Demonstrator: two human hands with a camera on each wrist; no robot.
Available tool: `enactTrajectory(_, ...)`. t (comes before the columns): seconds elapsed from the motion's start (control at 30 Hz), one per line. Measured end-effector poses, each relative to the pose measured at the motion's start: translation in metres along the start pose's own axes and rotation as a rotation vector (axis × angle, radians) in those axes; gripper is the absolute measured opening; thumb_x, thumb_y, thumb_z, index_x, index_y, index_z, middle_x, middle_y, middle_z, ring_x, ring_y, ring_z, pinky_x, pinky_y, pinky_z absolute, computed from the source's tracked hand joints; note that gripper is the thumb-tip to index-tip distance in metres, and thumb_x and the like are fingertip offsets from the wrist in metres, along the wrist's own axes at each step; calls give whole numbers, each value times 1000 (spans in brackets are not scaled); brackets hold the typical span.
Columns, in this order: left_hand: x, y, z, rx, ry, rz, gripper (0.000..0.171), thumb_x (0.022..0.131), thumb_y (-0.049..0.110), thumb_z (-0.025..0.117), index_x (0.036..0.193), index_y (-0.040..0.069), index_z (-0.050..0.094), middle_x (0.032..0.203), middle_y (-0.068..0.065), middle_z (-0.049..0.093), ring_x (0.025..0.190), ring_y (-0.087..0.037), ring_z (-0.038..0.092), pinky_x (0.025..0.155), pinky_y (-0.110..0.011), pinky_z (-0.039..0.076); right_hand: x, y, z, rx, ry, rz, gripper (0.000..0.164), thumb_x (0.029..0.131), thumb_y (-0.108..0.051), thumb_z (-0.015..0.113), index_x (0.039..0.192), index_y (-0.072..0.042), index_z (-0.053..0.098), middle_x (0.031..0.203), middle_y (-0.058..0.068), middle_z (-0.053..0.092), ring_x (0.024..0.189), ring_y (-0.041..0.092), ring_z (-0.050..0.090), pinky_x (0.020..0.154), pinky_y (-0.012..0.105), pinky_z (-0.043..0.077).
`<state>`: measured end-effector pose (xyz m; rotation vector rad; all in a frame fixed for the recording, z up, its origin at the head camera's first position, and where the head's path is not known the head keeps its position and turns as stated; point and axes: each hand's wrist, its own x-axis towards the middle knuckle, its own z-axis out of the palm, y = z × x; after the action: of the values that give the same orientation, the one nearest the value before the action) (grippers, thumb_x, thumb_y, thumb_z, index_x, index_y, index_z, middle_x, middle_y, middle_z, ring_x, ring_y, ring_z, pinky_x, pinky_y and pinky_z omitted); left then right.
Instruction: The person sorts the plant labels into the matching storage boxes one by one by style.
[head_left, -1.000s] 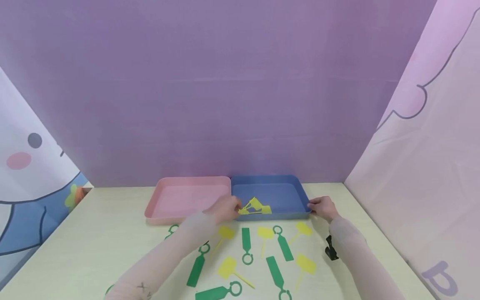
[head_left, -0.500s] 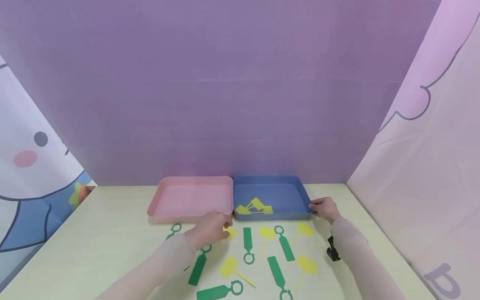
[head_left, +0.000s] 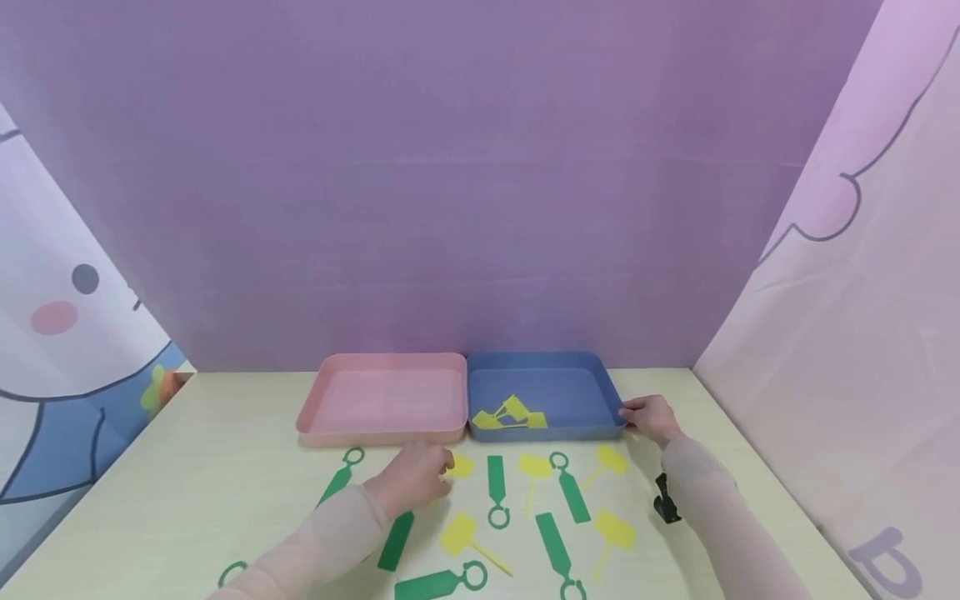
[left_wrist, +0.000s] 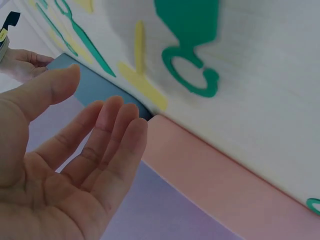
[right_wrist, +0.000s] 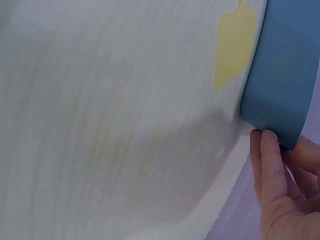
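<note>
My left hand (head_left: 412, 479) hovers over a yellow T-shaped plant label (head_left: 462, 466) just in front of the pink tray (head_left: 382, 438). In the left wrist view its fingers (left_wrist: 117, 130) are loosely bent, with the thumb apart and nothing between them. At the blue tray (head_left: 547, 434), my right hand (head_left: 651, 418) grips the front right corner, thumb at the rim and fingers against the outer wall, as the right wrist view shows. Several yellow labels (head_left: 516, 408) lie piled in the front left of the blue tray. Part of the label beneath my left hand is hidden.
Several green tags with ring ends (head_left: 555, 542) and more yellow labels (head_left: 615, 529) lie scattered on the pale table (head_left: 247, 467). A small black object (head_left: 664, 500) is beside the right forearm. Behind the trays rises a purple curtain (head_left: 480, 208).
My left hand has moved from the blue tray's front left corner, back toward me and to the left, over a yellow label. The right hand has stayed at the blue tray's corner.
</note>
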<state>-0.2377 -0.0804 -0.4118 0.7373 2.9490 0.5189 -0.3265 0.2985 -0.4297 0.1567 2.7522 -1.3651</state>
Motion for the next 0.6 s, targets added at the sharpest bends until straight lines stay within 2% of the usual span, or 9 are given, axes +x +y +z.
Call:
enactTrajectory(0.33, 0, -5, 11, 22, -34, -70, 18, 71, 9, 71, 87, 2, 68, 82, -6, 67, 72, -16, 56, 71, -32, 50, 0, 0, 1, 3, -1, -3, 31, 89, -1, 52, 114, 18, 53, 111, 34, 57, 92, 35, 64, 71, 32, 55)
enactTrajectory(0.6, 3, -4, 16, -23, -73, -167, 15, 68, 12, 74, 77, 5, 64, 68, 0, 55, 64, -16, 45, 60, -28, 42, -1, -1, 0, -6, -3, 7, 31, 90, -2, 52, 114, 17, 54, 111, 33, 58, 91, 34, 65, 71, 32, 55)
